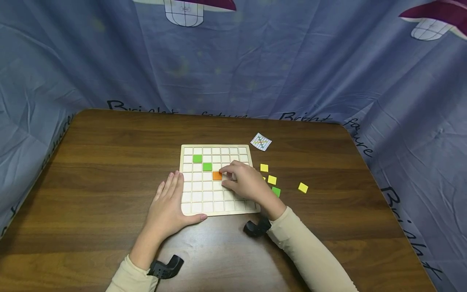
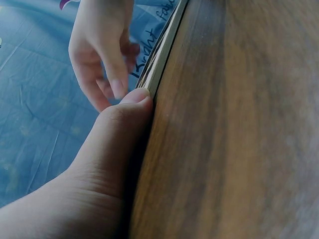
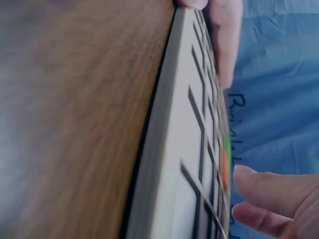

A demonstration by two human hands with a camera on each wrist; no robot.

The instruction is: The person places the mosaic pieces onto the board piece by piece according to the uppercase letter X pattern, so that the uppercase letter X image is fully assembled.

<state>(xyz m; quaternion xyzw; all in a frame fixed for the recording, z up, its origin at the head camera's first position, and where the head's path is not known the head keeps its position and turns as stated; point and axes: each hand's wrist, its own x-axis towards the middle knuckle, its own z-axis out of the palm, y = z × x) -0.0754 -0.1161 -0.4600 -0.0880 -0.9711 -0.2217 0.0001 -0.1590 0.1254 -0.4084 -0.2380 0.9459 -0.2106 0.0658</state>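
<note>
A square wooden board (image 1: 197, 197) with a grid of white cells lies on the table. Two green tiles (image 1: 207, 166) and an orange tile (image 1: 217, 175) sit in its cells on a diagonal. My left hand (image 1: 168, 209) rests along the board's left edge with straight fingers, its thumb (image 2: 134, 97) at the near edge. Over the board, my right hand (image 1: 246, 181) has its fingertips beside the orange tile; whether they touch it is hard to tell. In the right wrist view, its thumb (image 3: 269, 189) and a finger stand apart, and I see nothing between them.
Right of the board lie several loose yellow tiles (image 1: 272, 180) and a green tile (image 1: 276, 191), partly behind the right wrist. A small card with a coloured grid pattern (image 1: 260, 142) lies past the board's far right corner. Blue curtains (image 1: 233, 73) hang around the wooden table (image 1: 109, 170).
</note>
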